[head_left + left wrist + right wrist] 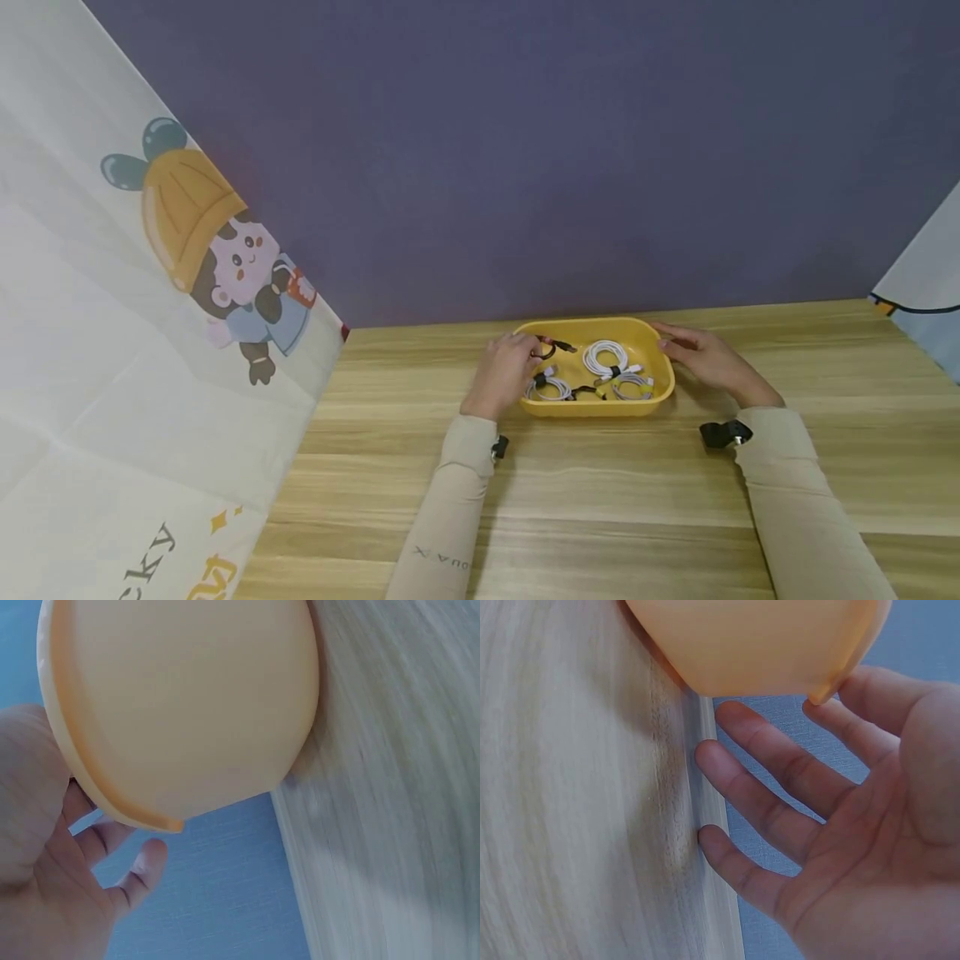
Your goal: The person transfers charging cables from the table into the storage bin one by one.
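Note:
A yellow plastic tray with rounded corners stands on the wooden table near its back edge. Coiled cables lie inside: a white cable, a grey-white cable at the left front, another pale cable at the right front and a black cable close to the left fingers. My left hand grips the left end of the rim, its outer fingers below the lip; its thumb tip is hidden in the left wrist view. At the right end, my right hand pinches the rim between thumb and index finger, other fingers spread.
Behind the tray rises a dark blue-grey panel. A white sheet with a cartoon figure hangs at the left. Wood-grain tabletop stretches in front between the forearms. A black cord shows at the far right.

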### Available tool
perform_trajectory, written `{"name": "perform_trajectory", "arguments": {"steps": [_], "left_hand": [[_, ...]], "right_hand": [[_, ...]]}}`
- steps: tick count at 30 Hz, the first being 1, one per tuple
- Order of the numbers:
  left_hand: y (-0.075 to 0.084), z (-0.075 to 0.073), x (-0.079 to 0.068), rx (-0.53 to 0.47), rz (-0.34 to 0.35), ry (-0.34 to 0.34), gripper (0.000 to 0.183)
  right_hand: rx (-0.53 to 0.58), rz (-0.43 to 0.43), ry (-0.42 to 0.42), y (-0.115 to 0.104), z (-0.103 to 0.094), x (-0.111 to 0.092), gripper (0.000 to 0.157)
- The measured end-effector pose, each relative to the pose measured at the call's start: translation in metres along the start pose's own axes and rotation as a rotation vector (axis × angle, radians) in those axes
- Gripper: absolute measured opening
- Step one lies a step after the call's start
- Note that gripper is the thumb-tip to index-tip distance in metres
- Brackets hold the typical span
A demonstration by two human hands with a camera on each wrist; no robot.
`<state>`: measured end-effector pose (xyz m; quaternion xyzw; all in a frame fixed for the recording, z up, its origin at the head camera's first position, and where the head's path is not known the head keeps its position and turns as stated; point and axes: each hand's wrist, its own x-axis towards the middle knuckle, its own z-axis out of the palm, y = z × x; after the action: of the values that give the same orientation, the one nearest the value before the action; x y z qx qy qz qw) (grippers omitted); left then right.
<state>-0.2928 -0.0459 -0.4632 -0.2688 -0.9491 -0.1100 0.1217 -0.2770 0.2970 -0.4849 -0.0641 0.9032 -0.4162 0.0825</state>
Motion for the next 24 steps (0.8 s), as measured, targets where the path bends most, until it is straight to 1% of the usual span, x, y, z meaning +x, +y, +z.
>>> {"name": "perform_trajectory", "arguments": {"steps": [7, 15, 19, 24], "left_hand": [[-0.001, 0.003, -0.001, 0.024, -0.021, -0.025, 0.009], [0.0, 0.001, 0.004, 0.071, 0.03, -0.017, 0.009], [-0.002, 0.002, 0.007, 0.091, 0.036, -0.038, 0.009], [-0.001, 0.002, 0.013, 0.119, 0.039, -0.081, 0.009]], "right_hand": [[-0.011, -0.014, 0.004, 0.001, -0.001, -0.001, 0.061], [-0.001, -0.006, 0.005, -0.001, -0.001, -0.002, 0.061], [0.004, -0.005, 0.011, -0.001, -0.001, -0.002, 0.063], [0.02, -0.02, 0.015, 0.001, 0.0, -0.002, 0.061]]}}
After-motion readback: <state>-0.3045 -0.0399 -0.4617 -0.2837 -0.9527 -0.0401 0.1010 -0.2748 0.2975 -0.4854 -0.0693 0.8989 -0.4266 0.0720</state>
